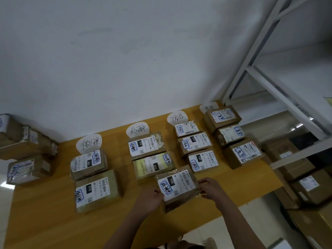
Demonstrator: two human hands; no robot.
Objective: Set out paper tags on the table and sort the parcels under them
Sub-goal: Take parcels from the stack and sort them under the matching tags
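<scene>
parcel (177, 186): lower centre, label up, at foot of second column under matching tag (137, 131) on worktop (45, 212)
left hand (152, 198): grips parcel's left edge
right hand (211, 188): grips right edge, likely squaring it

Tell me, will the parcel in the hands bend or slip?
The parcel probably stays stiff: it looks like a flat cardboard box. Its shiny clear wrap may be slippery. Being flat, it shouldn't roll.
</scene>
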